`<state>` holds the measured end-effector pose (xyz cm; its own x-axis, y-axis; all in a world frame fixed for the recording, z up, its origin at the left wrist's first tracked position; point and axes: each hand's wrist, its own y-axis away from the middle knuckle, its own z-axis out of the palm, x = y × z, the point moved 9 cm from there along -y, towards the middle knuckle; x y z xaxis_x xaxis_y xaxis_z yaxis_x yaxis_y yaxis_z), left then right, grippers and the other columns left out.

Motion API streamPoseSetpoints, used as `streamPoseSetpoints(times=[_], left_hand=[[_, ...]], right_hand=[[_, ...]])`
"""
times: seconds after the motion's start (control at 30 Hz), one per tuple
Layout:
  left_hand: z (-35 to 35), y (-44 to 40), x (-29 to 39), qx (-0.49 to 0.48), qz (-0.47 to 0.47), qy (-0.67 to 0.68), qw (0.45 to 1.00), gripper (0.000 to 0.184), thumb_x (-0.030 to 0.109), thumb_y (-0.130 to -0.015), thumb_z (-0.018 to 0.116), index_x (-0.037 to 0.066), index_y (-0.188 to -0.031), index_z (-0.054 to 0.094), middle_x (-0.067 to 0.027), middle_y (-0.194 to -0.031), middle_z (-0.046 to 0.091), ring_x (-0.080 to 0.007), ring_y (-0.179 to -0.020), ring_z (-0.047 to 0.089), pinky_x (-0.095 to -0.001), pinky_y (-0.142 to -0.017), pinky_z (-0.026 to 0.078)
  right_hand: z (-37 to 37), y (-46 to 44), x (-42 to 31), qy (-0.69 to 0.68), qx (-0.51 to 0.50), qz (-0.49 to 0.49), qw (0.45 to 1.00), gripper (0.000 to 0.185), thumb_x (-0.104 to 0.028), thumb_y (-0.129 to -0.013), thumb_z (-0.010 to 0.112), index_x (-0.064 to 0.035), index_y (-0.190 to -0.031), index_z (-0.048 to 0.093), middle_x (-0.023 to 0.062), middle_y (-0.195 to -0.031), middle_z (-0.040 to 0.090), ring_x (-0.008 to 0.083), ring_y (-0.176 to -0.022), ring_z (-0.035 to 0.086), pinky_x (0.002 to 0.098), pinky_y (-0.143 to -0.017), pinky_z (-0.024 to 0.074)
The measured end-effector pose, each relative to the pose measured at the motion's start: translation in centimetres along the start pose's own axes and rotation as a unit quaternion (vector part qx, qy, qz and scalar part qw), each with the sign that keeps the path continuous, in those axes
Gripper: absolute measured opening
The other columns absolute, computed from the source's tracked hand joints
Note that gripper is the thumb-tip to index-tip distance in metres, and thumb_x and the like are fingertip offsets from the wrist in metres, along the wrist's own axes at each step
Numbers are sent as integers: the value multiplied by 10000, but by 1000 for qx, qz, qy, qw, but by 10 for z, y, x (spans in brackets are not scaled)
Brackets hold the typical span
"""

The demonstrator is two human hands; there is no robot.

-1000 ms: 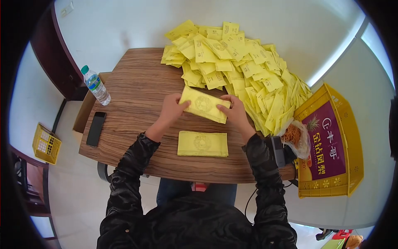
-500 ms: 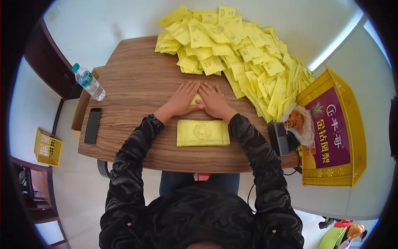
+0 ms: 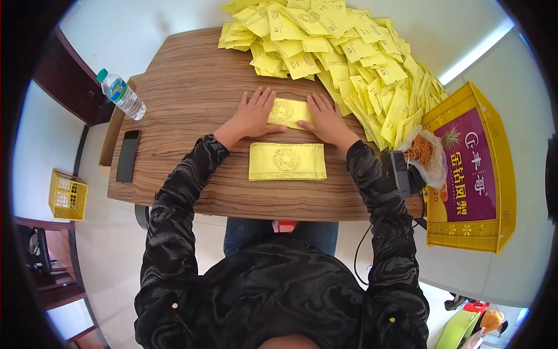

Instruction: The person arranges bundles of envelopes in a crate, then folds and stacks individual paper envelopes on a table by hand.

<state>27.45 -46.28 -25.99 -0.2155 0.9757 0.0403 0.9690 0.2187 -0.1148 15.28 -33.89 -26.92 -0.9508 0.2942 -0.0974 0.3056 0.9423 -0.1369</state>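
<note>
My left hand lies with its fingers spread at the left end of a yellow printed packet. At the packet's other end rests my right hand, also flat with fingers apart, its thumb on the packet. A round ornamental print shows on the paper between them. Nearer to me, a small stack of the same yellow packets lies squared up, with neither hand touching it. A large heap of loose yellow packets covers the back right of the wooden table.
A water bottle and a black phone are at the table's left side. On the right are a dark box-shaped device, a plastic bag of orange-brown rubber bands and a yellow crate. Another person is at the lower right.
My hands have moved apart, from close together over the packet to its two ends, uncovering its print. The whole scene sits slightly higher in view.
</note>
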Motion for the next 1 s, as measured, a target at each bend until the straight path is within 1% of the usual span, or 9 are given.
streamPoseSetpoints(times=[0.07,0.27,0.4,0.43,0.57,0.77,0.9,0.97,1.0], left_hand=[[-12,-2,1,10,0,2,1000,946,639,-919,601,15,-1568,312,-193,-1638,303,-396,-1538,213,-540,-1226,216],[-12,4,-11,71,33,57,995,853,543,-892,687,23,-1510,410,-182,-1584,396,-392,-1484,332,-504,-1190,309],[-10,13,-15,43,49,158,985,698,423,-865,735,13,-1389,523,-167,-1449,543,-372,-1333,512,-449,-1082,436],[-15,11,-13,43,51,157,985,698,423,-865,735,13,-1389,523,-167,-1449,543,-372,-1333,512,-449,-1082,436],[-19,6,-2,-51,41,46,997,557,333,-860,718,-5,-1280,576,-159,-1308,634,-352,-1169,609,-408,-970,499],[-28,10,10,-94,-1,23,995,481,142,-873,631,-20,-1319,555,-190,-1380,593,-372,-1216,590,-408,-1002,486],[-80,38,33,176,118,41,976,455,165,-894,587,-11,-1312,553,-170,-1283,648,-340,-1157,619,-406,-969,496],[-90,68,52,155,115,35,981,512,156,-920,538,-4,-1405,498,-178,-1392,597,-336,-1266,576,-418,-1054,452],[-88,79,59,155,116,35,980,512,156,-920,538,-4,-1405,498,-178,-1392,597,-336,-1266,576,-418,-1054,452]], right_hand=[[-7,-2,3,-61,-10,3,998,851,-594,-958,568,-37,-1561,344,150,-1590,402,337,-1485,345,595,-1165,279],[-10,-18,-10,-42,-5,-15,999,838,-543,-923,650,-29,-1531,387,156,-1538,457,351,-1432,411,560,-1139,326],[-24,-9,-31,-13,-27,-59,998,751,-437,-920,697,-9,-1484,445,157,-1525,476,365,-1319,530,442,-1093,432],[-27,-9,-31,-13,-26,-57,998,751,-437,-920,697,-9,-1484,445,157,-1525,476,365,-1319,530,442,-1093,432],[-34,-3,-39,-34,-6,-93,995,622,-284,-922,685,-11,-1445,489,155,-1490,508,356,-1218,596,396,-1014,494],[-25,9,-41,42,-13,-107,993,536,-134,-898,634,-33,-1413,523,132,-1449,552,355,-1155,624,359,-979,512],[-106,44,-67,-22,107,-106,988,513,-60,-880,574,-56,-1391,546,107,-1420,583,335,-1191,618,361,-981,516],[-110,77,-75,15,140,-110,984,519,-85,-882,579,-76,-1399,548,89,-1418,591,320,-1250,597,347,-1008,513],[-109,89,-79,16,141,-110,984,519,-85,-882,579,-76,-1399,548,89,-1418,591,320,-1250,597,347,-1008,513]])
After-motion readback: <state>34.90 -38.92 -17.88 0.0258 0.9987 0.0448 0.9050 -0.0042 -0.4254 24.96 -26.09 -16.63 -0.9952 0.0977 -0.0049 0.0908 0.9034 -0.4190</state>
